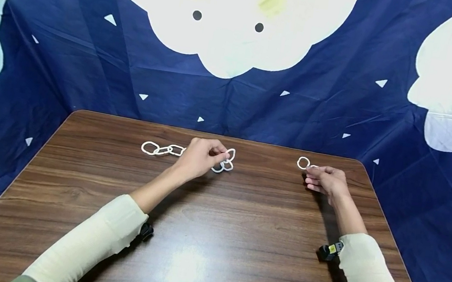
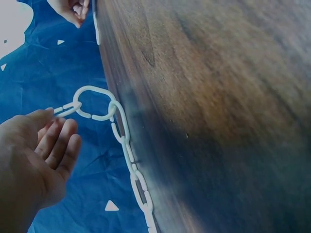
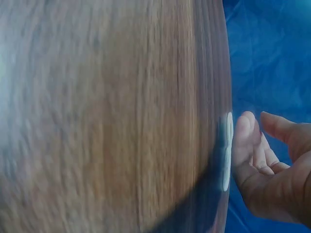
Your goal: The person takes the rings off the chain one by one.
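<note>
A chain of white open-link rings lies along the far part of the table. In the head view, my left hand pinches an end link between thumb and fingertips, lifting that end. Several links of this chain stretch left of the hand, and a few bunch just right of it. My right hand is over a shorter white piece of about two links near the far right. The right wrist view shows its thumb and forefinger apart, with nothing visible between them. The hand partly covers that piece in the head view.
The brown wood-grain table ends at a rounded far edge. Behind and beside it hangs a dark blue cloth with white clouds and small triangles. Dark wrist cameras sit under both pale sleeves.
</note>
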A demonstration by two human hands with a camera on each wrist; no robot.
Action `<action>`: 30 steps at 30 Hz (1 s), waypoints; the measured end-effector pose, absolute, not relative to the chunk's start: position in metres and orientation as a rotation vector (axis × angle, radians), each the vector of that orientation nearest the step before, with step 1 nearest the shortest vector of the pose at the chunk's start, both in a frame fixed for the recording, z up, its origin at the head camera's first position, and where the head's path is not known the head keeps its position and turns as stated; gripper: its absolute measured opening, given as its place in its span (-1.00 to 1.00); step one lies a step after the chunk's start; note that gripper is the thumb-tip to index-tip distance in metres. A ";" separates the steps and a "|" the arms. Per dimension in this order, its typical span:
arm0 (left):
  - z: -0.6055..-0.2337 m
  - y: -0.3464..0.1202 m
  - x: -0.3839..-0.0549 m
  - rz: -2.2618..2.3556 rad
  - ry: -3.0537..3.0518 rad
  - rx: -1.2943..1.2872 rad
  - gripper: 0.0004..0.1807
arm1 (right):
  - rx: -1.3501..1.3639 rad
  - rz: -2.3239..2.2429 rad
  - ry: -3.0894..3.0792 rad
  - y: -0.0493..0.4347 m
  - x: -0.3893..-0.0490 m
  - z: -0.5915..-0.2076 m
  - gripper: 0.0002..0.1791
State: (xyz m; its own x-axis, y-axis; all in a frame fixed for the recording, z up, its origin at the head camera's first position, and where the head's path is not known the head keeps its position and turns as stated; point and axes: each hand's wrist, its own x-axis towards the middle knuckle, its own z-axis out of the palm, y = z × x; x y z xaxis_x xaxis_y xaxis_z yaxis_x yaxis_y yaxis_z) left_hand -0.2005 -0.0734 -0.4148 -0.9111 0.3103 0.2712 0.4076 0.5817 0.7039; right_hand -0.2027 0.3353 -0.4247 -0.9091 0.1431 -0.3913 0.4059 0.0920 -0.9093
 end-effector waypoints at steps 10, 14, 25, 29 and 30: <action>-0.412 -0.072 -0.201 -1.232 -2.685 -0.632 -0.88 | 0.437 -1.830 2.193 0.316 -0.201 -0.421 -0.81; -0.412 -0.071 -0.201 -1.235 -2.678 -0.639 -0.87 | 0.406 -1.809 2.206 0.310 -0.202 -0.420 -0.76; -0.412 -0.070 -0.201 -1.253 -2.673 -0.661 -0.86 | 0.282 -1.800 2.271 0.277 -0.204 -0.412 -0.76; -0.413 -0.069 -0.200 -1.255 -2.673 -0.660 -0.87 | 0.220 -1.819 2.272 0.263 -0.205 -0.410 -0.79; -0.413 -0.069 -0.201 -1.254 -2.674 -0.660 -0.88 | 0.207 -1.822 2.269 0.260 -0.206 -0.410 -0.79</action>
